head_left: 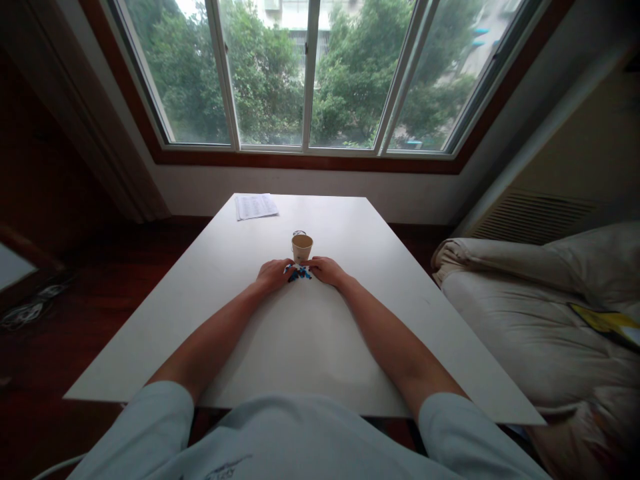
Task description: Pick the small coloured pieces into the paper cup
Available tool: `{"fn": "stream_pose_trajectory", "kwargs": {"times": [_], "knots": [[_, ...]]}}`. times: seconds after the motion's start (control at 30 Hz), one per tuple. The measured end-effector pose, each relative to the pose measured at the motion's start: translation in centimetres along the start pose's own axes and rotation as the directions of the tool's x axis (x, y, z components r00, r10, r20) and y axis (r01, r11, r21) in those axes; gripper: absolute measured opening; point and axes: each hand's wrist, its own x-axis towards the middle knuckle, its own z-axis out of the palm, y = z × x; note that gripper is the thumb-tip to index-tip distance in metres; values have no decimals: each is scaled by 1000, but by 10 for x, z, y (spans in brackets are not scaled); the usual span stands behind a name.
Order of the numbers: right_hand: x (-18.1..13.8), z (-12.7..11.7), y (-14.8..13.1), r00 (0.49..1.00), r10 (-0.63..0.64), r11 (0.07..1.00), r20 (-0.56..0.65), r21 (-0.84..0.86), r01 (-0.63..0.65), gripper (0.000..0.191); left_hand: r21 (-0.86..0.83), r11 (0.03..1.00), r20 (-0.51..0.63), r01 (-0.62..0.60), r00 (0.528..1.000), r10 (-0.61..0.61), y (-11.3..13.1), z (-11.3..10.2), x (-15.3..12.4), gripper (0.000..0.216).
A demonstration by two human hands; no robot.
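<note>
On the white table (310, 333) lies a small heap of blue, white and dark pieces (299, 272), too small to identify. My left hand (274, 274) rests on the table at the heap's left side, fingers cupped against it. My right hand (326, 270) rests at the heap's right side in the same way. The two hands enclose the pieces between their fingertips. Just behind the heap stands a small brown paper cup (302, 247), upright, with something thin and dark at its rim.
A printed sheet of paper (256, 206) lies at the table's far left corner. A pale sofa or bedding (540, 293) sits close to the table's right edge. A wide window (310, 73) fills the wall behind. Cables (30, 310) lie on the dark floor at left.
</note>
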Motion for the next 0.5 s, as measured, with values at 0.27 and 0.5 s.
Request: {"fn": "stream_pose_trajectory", "kwargs": {"times": [0.27,0.5], "knots": [[-1,0,5,996,40,997,-75,64,-35,36,-27,999,12,22,1000,-22,-1,-1,0,38],[-2,3,19,966,159,986,-203,83,-145,29,-27,999,12,29,1000,-29,-3,3,1,37]]}}
